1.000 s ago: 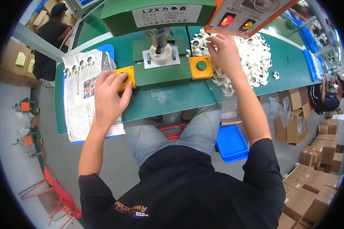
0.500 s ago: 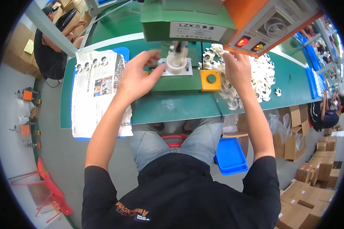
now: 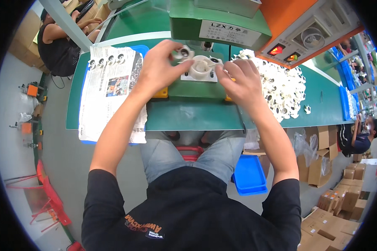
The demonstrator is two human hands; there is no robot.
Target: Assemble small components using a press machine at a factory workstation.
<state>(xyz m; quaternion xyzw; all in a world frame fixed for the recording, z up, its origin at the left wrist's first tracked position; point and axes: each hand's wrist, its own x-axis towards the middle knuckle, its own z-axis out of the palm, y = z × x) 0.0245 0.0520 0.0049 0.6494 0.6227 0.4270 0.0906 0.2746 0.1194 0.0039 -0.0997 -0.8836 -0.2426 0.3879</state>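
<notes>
My left hand (image 3: 160, 69) pinches a white plastic part (image 3: 184, 52) with a dark round centre, just above and left of the fixture. A white round holder (image 3: 200, 68) sits on a metal plate on the green press base. To its right, my right hand (image 3: 242, 80) is closed, its fingertips at another white part (image 3: 215, 61) with a dark centre beside the holder's rim. The metal press tool (image 3: 206, 45) shows above the holder, apart from it. The holder's inside is partly visible, and I cannot make out a part seated in it.
A pile of white parts (image 3: 287, 90) lies right of the press. At left, several finished-looking parts (image 3: 106, 61) stand in a row on newspaper (image 3: 107, 104) over a blue tray. The green press head (image 3: 222, 27) and orange control box (image 3: 297, 37) overhang the table. Yellow button boxes (image 3: 160, 93) flank the base.
My right hand has come from the pile to the holder with a white part. My left hand has moved up and now holds a part. The press tool has risen off the holder.
</notes>
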